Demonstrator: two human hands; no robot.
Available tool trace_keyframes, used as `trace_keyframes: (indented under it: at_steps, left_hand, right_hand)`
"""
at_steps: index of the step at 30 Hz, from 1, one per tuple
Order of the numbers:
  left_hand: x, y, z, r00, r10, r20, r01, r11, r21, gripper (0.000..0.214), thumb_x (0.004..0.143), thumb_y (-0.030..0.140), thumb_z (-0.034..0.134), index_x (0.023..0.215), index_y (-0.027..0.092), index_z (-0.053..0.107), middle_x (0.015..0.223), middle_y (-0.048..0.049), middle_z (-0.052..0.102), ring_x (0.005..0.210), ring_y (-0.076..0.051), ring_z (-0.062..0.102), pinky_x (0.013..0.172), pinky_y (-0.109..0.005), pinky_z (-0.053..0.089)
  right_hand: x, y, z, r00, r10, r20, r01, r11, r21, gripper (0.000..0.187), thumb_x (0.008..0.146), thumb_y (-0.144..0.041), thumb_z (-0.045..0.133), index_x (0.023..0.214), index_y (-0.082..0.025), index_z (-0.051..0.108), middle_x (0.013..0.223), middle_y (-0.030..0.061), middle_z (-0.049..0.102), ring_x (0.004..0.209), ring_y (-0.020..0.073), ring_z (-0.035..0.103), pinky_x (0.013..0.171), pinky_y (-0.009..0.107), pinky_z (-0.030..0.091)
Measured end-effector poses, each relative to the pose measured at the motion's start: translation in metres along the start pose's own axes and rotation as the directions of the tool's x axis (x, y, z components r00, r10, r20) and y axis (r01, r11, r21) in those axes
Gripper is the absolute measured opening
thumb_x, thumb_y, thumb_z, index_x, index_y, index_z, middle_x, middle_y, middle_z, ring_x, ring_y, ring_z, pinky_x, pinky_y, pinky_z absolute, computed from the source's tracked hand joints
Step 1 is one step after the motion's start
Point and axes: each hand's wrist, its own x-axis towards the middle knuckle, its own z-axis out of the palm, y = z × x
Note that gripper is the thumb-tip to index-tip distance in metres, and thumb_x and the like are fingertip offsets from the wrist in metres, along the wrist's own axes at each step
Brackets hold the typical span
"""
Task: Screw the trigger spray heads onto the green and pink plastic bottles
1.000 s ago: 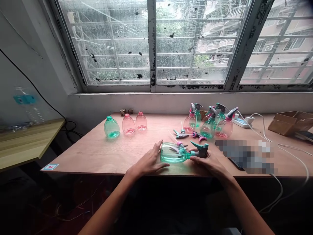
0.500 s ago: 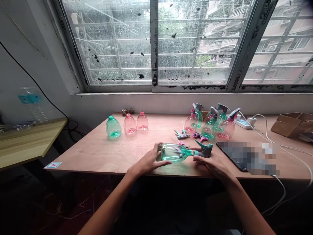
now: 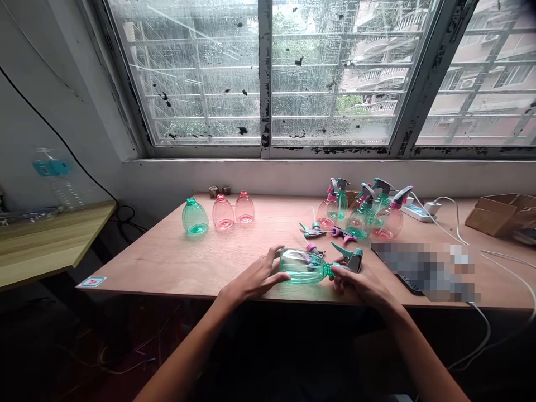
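A clear green spray bottle (image 3: 304, 267) lies on its side in the air above the table's front edge, its neck toward the right. My left hand (image 3: 262, 274) grips the bottle by its base, thumb below and fingers behind. At the neck, my right hand (image 3: 355, 282) is closed round the collar of a black-and-green trigger sprayer head (image 3: 350, 258), which sits against the bottle's mouth. Whether the thread is engaged is hidden by my fingers. Just behind the bottle lies a pink-collared sprayer head (image 3: 312, 248). Two more loose heads, one green (image 3: 313, 231) and one pink (image 3: 344, 233), rest farther back.
Back left stand one green bottle (image 3: 195, 218) and two pink bottles (image 3: 223, 213) without heads. Several bottles with sprayers (image 3: 362, 219) cluster at back right. A dark tablet-like device (image 3: 408, 283), partly blurred, white cables (image 3: 502, 268) and a cardboard box (image 3: 498, 215) occupy the right.
The sprayer head and bottle have come closer together, with the collar now at the bottle's mouth. My right fingers have shifted left onto the collar. The bottle has moved slightly right and down.
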Motion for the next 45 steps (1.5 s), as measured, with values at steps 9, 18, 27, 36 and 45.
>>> trace_keyframes:
  at_steps: [9,18,27,36,45]
  left_hand:
    - [-0.001,0.002,0.004,1.000,-0.002,0.018,0.002,0.999,0.038,0.111,0.074,0.058,0.078,0.157,0.025,0.012,0.150,-0.0200,0.047,0.132,-0.039,0.053,0.106,-0.050,0.043]
    - [-0.001,0.001,-0.003,0.998,-0.035,0.051,0.034,0.999,0.011,0.077,0.094,0.056,0.054,0.157,0.027,0.022,0.157,-0.0137,0.040,0.139,-0.034,0.045,0.114,-0.049,0.036]
    - [-0.001,0.000,0.001,0.998,-0.010,0.054,0.007,0.998,0.054,0.118,0.073,0.052,0.080,0.159,0.025,0.005,0.156,-0.0182,0.040,0.137,-0.038,0.047,0.110,-0.049,0.040]
    - [-0.001,0.003,-0.007,0.994,-0.039,0.101,0.041,0.999,-0.023,0.082,0.093,0.059,0.054,0.158,0.025,0.018,0.162,-0.0124,0.031,0.146,-0.034,0.035,0.119,-0.048,0.028]
    - [-0.001,0.003,-0.003,0.996,-0.011,0.087,0.007,0.999,0.044,0.112,0.072,0.058,0.079,0.158,0.023,0.016,0.161,-0.0156,0.032,0.144,-0.038,0.036,0.117,-0.047,0.032]
  right_hand:
    - [0.000,0.003,-0.001,1.000,-0.009,-0.001,0.009,0.997,0.081,0.047,0.071,-0.051,0.084,0.097,-0.020,0.059,0.066,0.0002,0.069,0.054,0.0175,0.060,0.055,0.032,0.049]
    - [0.003,0.012,-0.005,0.997,-0.033,0.077,0.025,0.995,0.093,0.038,0.079,-0.045,0.080,0.099,-0.021,0.058,0.058,-0.0025,0.064,0.054,0.0176,0.059,0.057,0.031,0.047]
    - [0.000,0.010,-0.005,1.000,-0.021,0.009,0.020,0.995,0.096,0.042,0.076,-0.045,0.083,0.098,-0.020,0.056,0.067,-0.0004,0.067,0.054,0.0150,0.058,0.054,0.028,0.047]
    - [-0.003,0.017,-0.009,0.992,0.109,0.064,-0.115,0.988,0.099,0.048,0.073,-0.044,0.086,0.105,-0.022,0.058,0.068,-0.0024,0.063,0.057,0.0123,0.057,0.050,0.022,0.041]
    - [0.001,0.021,-0.010,0.997,0.057,0.043,-0.062,0.987,0.149,0.045,0.075,-0.042,0.085,0.105,-0.023,0.057,0.071,-0.0016,0.064,0.056,0.0122,0.058,0.052,0.024,0.044]
